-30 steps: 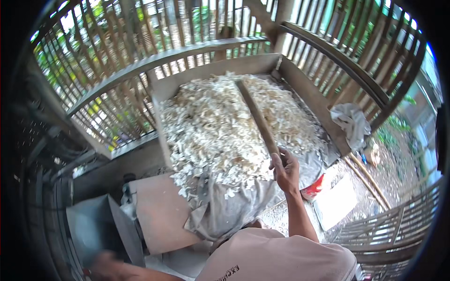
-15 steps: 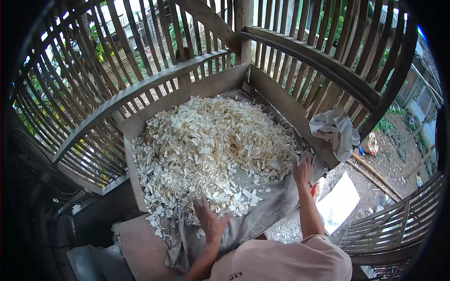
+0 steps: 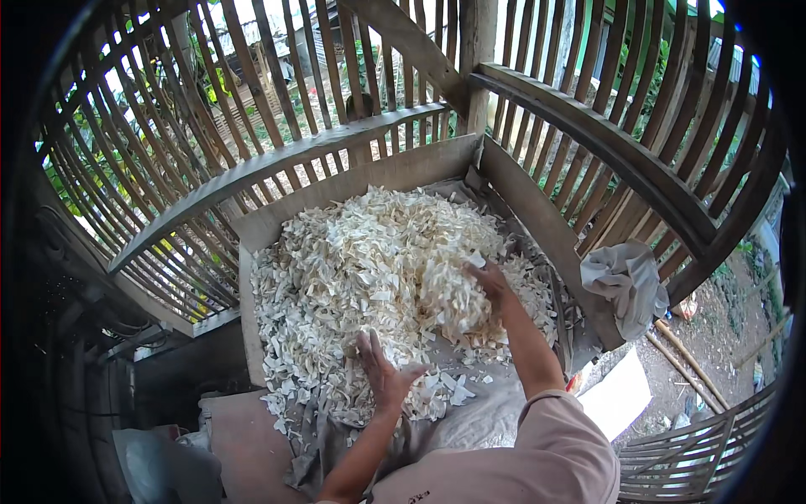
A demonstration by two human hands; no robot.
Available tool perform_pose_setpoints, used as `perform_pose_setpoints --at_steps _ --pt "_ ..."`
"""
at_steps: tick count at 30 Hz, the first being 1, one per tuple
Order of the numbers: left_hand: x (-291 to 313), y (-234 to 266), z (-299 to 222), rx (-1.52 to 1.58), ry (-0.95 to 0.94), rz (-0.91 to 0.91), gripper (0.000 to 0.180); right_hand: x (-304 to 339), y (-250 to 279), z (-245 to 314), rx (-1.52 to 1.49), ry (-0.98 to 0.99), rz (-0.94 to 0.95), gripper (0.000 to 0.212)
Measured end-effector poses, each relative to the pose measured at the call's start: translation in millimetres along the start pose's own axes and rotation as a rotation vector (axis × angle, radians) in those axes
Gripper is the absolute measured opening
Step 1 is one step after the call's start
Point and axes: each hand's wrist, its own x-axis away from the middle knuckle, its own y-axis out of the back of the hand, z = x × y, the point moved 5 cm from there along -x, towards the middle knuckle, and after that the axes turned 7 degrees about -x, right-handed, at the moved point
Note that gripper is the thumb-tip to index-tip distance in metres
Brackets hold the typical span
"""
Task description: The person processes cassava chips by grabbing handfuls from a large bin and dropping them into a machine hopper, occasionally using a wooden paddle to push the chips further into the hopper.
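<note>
A big heap of pale, dry, thin-cut flakes point(image 3: 361, 244) lies in a shallow wooden-sided bin lined with grey cloth. At the heap's near edge, my left hand point(image 3: 384, 374) is open, fingers raised against the flakes and thumb spread to the right. On the heap's right side, my right hand point(image 3: 494, 284) pushes into the flakes with its fingers stretched out. The flakes just left of it are smeared by motion. Some of the right fingers are hidden among them.
Wooden boards point(image 3: 353, 172) wall the bin, with a slatted fence point(image 3: 277, 101) behind. A crumpled whitish cloth point(image 3: 623, 281) hangs over the right board. The grey lining cloth point(image 3: 478, 412) shows at the near side. A pinkish-brown flat panel point(image 3: 248, 441) lies at lower left.
My right hand has moved from the bin's right edge leftward into the heap, shifting flakes with it. My left hand stays at the near edge. The view has shifted slightly.
</note>
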Motion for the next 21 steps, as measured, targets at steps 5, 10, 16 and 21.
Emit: perform_pose_setpoints --at_steps 5,10,16,21 --pt "-36 -16 -20 0.187 -0.07 -0.097 0.137 52 -56 -4 0.141 0.26 -0.032 0.117" --pt "-46 -8 -11 0.526 0.09 -0.126 0.124 110 -94 17 0.337 0.485 -0.033 0.114" --pt "-51 5 -3 0.583 0.131 -0.12 0.105 133 -83 34 0.009 0.539 0.099 0.12" --pt "-60 -30 10 0.557 0.18 -0.051 0.075 115 -114 22 0.056 0.533 0.091 0.115"
